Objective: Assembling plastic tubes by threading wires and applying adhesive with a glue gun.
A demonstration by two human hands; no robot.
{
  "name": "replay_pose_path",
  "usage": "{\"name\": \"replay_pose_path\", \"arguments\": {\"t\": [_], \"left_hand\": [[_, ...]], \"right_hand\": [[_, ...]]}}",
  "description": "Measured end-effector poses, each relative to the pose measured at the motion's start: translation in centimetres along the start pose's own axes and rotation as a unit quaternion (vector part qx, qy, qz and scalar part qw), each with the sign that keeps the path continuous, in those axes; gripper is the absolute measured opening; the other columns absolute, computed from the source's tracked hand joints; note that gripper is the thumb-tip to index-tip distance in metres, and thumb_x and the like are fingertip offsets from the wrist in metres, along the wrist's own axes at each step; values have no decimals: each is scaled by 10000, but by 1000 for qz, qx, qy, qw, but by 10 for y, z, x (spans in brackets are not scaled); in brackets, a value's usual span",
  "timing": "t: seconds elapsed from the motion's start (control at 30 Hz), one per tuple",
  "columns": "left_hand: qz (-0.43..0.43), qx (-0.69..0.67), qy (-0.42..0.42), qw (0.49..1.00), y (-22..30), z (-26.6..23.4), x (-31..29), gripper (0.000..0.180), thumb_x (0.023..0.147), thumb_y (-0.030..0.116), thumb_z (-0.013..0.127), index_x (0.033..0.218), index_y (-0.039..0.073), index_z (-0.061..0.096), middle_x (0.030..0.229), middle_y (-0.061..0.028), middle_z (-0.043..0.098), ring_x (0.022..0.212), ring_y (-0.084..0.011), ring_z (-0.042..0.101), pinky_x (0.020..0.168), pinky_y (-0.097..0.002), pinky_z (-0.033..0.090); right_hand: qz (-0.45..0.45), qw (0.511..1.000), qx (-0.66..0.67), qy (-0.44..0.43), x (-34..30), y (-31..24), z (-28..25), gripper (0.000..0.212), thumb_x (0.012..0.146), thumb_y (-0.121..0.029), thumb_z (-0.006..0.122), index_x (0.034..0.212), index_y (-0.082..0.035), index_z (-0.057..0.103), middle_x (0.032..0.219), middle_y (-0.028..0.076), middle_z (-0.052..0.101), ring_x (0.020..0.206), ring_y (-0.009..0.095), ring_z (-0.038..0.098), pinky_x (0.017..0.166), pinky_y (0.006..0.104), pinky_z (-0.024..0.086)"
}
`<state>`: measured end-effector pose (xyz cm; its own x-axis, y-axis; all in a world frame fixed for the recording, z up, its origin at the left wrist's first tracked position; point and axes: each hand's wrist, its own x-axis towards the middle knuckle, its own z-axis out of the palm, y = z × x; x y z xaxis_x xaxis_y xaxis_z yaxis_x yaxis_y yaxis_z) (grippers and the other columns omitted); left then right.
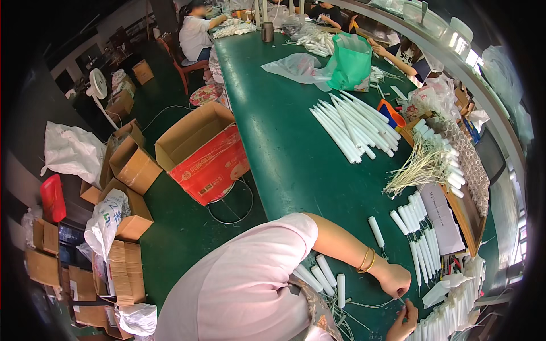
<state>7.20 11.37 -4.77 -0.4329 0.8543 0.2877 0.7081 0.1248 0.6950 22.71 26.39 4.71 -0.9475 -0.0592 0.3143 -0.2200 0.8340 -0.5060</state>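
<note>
At five o'clock in my view, my left hand (394, 278) pinches closed on what looks like a thin wire (372, 307); my right hand (402, 325) curls beside it, whether holding it I cannot tell. Pulling could snag it, I judge, since loose leads (344, 323) tangle towards nine o'clock, near stubby white tubes (341, 290). The wire looks pale and gently curved.
</note>
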Motion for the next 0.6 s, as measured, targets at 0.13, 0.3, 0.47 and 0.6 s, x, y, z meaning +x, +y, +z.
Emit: {"name": "replay_pose_path", "arguments": {"t": [0.13,0.3,0.47,0.6], "left_hand": [[-7,-46,50,998,-4,-8,0,122,855,190,771,876,91,838,837,-71,798,801,-283,760,734,-417,585],[-20,-111,49,992,-9,-12,4,137,865,159,753,908,65,843,870,-91,811,794,-274,766,730,-405,579],[6,-93,77,993,-12,-16,7,149,871,144,745,934,51,842,897,-102,816,813,-269,771,737,-403,579],[10,-111,81,990,-13,-18,7,135,861,121,759,943,50,840,910,-101,817,831,-267,772,752,-397,580]], "right_hand": [[-28,998,-54,-2,-5,8,-35,288,962,-58,715,1246,-19,748,1080,170,740,870,334,668,769,425,539],[210,967,-113,-90,-27,63,-73,367,868,-119,826,1206,-12,733,1110,176,745,920,330,683,867,434,549],[177,953,-195,-153,-43,97,-73,297,777,-100,862,1031,-19,729,969,189,727,914,335,688,839,419,540],[186,951,-172,-177,-40,97,-66,233,774,-100,831,941,3,704,864,225,702,812,357,676,769,444,537]]}}
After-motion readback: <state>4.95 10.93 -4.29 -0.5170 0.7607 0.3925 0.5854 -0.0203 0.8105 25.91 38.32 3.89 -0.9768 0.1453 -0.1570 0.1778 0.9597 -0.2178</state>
